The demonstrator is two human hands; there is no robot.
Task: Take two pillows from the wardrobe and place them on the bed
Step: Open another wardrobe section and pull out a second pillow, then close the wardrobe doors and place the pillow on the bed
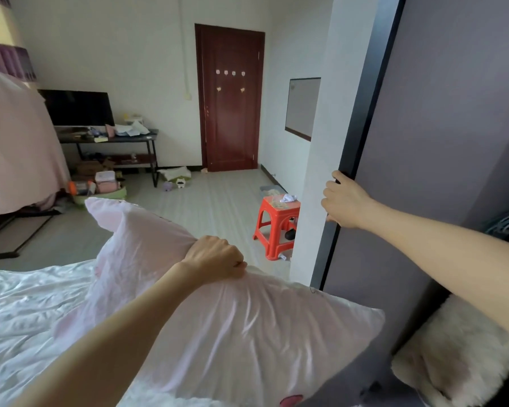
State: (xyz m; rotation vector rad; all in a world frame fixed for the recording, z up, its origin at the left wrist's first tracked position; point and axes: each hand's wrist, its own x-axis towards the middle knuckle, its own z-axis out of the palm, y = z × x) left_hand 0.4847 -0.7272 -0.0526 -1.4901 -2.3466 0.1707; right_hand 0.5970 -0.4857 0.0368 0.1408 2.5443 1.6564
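Note:
My left hand (215, 257) is clenched on the top edge of a pale pink pillow (247, 333), which hangs in front of me over the edge of the bed (27, 312) with its white crumpled cover. My right hand (344, 201) grips the dark edge of the grey sliding wardrobe door (438, 142) at the right. Inside the wardrobe, low at the right, lies a white fluffy cushion (459, 356), partly hidden by my right forearm.
A red plastic stool (274, 227) stands on the floor beside the white wall corner (315, 171). Farther back are a dark red door (231, 98), a TV on a black stand (109, 136) with clutter, and a pink-covered rack (15, 142) at the left.

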